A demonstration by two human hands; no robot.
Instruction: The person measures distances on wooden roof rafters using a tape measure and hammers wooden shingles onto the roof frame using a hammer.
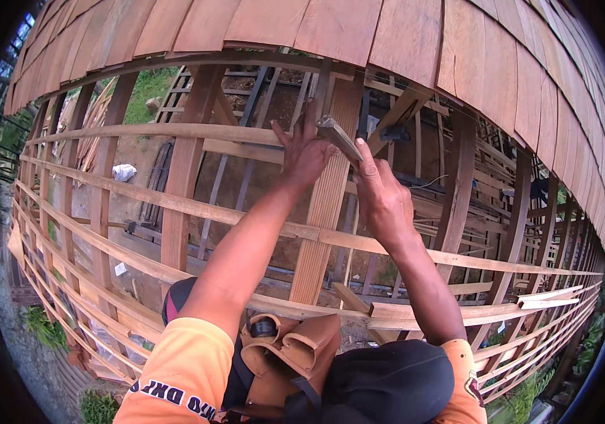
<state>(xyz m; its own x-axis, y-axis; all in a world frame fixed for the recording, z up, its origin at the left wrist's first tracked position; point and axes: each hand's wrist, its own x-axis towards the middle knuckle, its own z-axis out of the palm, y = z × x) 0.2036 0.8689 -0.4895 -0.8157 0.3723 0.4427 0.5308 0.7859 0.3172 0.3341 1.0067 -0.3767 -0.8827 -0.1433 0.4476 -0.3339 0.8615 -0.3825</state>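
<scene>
My left hand (pixel 306 152) reaches up and forward with its fingers spread, over a long batten and beside a thick rafter (pixel 327 205). No object shows in it. To its right, my right hand (pixel 384 194) is closed around a grey bar with a worn, blunt end (pixel 338 136). That end tilts up and left, close to the left hand's fingers; the rest is hidden by the grip. Just beyond both hands lies the lower edge of the reddish-brown wooden shingles (pixel 334 32).
Long thin battens (pixel 225 214) run across several upright rafters, with gaps opening onto the ground far below. A brown leather tool pouch (pixel 292 346) hangs at my waist. Loose wood strips (pixel 550 298) lie on the battens at right. A white bag (pixel 124 172) lies below at left.
</scene>
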